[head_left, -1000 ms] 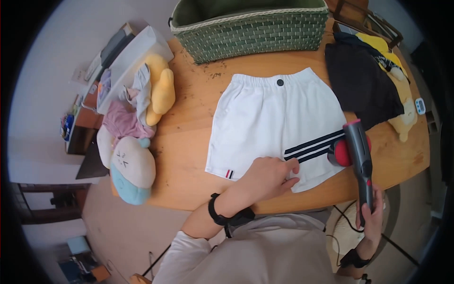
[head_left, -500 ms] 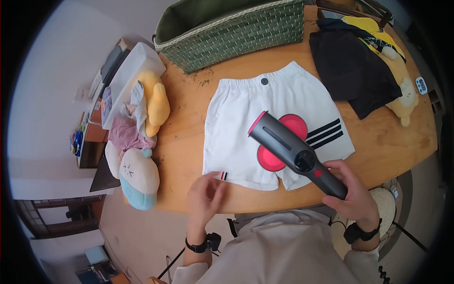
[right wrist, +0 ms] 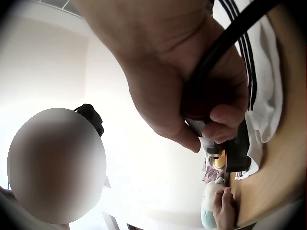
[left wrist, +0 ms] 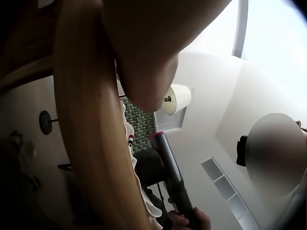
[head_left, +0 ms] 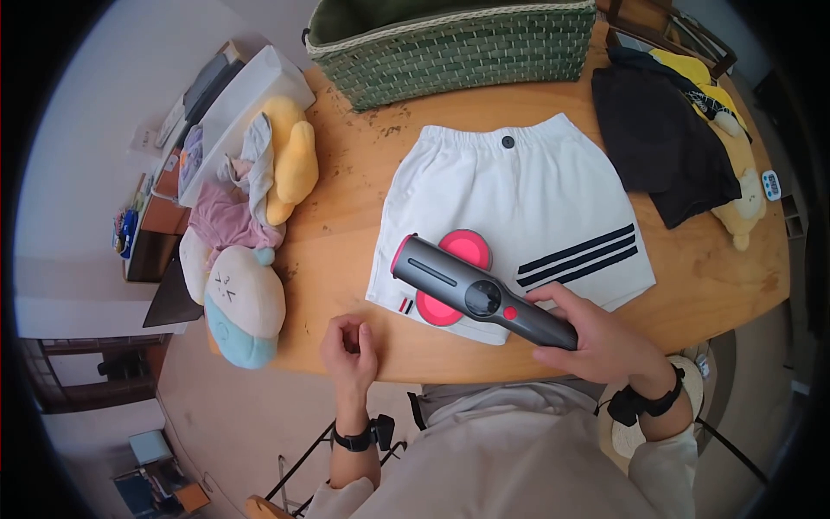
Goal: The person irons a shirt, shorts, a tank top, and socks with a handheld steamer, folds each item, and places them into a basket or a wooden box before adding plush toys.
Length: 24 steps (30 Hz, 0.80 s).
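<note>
A pair of white shorts [head_left: 467,182] lies flat on the wooden table, with three dark stripes [head_left: 577,257] on one leg and a dark button [head_left: 508,142] at the waistband. My right hand [head_left: 596,336] grips the handle of a grey handheld appliance [head_left: 437,270] with pink-red discs on both sides. Its barrel points left, over the lower part of the other leg, near the small red-and-black tab [head_left: 405,305]. A black cord [right wrist: 230,38] runs from the handle end. At the front table edge, left of the shorts, my left hand [head_left: 349,353] holds nothing, its fingers loosely curled.
A green woven basket [head_left: 458,65] stands at the back. Black folded clothing [head_left: 666,143] and a yellow plush [head_left: 741,208] lie right, beside a small digital timer [head_left: 771,184]. Plush toys [head_left: 251,298] and a white bin [head_left: 281,82] line the left side.
My right hand has carried the appliance left, from the striped leg across to the other leg. My left hand has moved from the shorts' lower edge to the table edge left of them.
</note>
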### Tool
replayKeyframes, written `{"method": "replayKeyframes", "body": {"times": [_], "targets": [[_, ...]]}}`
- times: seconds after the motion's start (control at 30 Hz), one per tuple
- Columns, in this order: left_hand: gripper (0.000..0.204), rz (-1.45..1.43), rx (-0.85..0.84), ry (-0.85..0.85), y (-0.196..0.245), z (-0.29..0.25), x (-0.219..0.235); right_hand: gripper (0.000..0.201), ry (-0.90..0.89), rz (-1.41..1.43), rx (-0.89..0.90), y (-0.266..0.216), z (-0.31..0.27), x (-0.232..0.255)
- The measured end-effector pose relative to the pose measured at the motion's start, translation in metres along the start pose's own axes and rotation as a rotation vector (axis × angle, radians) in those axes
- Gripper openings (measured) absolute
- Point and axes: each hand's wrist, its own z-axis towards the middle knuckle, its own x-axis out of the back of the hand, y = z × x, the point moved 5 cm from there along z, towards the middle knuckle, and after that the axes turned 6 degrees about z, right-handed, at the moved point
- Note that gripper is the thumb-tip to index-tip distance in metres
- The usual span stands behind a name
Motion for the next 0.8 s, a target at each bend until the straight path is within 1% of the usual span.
{"method": "replayKeyframes", "body": {"times": [0.13, 0.2, 0.23, 0.3, 0.33, 0.4, 0.47, 0.53, 0.6, 0.63, 0.7, 0.73, 0.8], "targets": [[0.01, -0.069, 0.021, 0.057, 0.0, -0.002, 0.006, 0.056, -0.045, -0.057, 0.029, -0.006, 0.023, -0.011], [0.009, 0.027, -0.018, -0.015, 0.008, -0.001, 0.005, 0.056, -0.059, -0.075, 0.034, -0.013, 0.03, -0.014], [0.009, 0.022, -0.012, -0.002, 0.005, -0.002, 0.006, 0.056, -0.064, -0.086, 0.043, -0.017, 0.034, -0.015], [0.011, 0.089, -0.097, -0.011, 0.003, -0.002, 0.005, 0.055, -0.067, -0.08, 0.043, -0.019, 0.041, -0.019], [0.011, 0.085, -0.095, 0.0, 0.003, -0.001, 0.006, 0.055, -0.061, -0.059, 0.044, -0.02, 0.044, -0.021], [0.014, 0.109, -0.158, 0.004, 0.007, -0.001, 0.006, 0.054, -0.056, -0.047, 0.072, -0.021, 0.046, -0.025], [0.013, 0.121, -0.175, 0.007, 0.007, -0.001, 0.006, 0.053, -0.045, -0.032, 0.098, -0.028, 0.046, -0.026], [0.012, 0.13, -0.198, 0.003, 0.009, -0.001, 0.005, 0.053, -0.074, 0.01, -0.019, -0.033, 0.046, -0.027], [0.005, 0.159, -0.325, -0.019, 0.023, -0.002, 0.005, 0.052, -0.067, -0.002, -0.027, -0.032, 0.05, -0.027], [0.005, 0.152, -0.336, -0.022, 0.03, -0.004, 0.005, 0.052, -0.068, -0.013, -0.033, -0.03, 0.053, -0.027], [0.015, 0.122, -0.578, -0.15, 0.057, -0.013, -0.005, 0.052, -0.069, 0.01, -0.03, -0.026, 0.057, -0.026], [0.015, 0.115, -0.584, -0.152, 0.066, -0.015, -0.01, 0.052, -0.087, 0.032, -0.033, -0.024, 0.059, -0.026], [0.029, 0.164, -0.614, -0.251, 0.084, -0.023, -0.028, 0.052, -0.087, 0.005, -0.022, -0.025, 0.064, -0.024]]}}
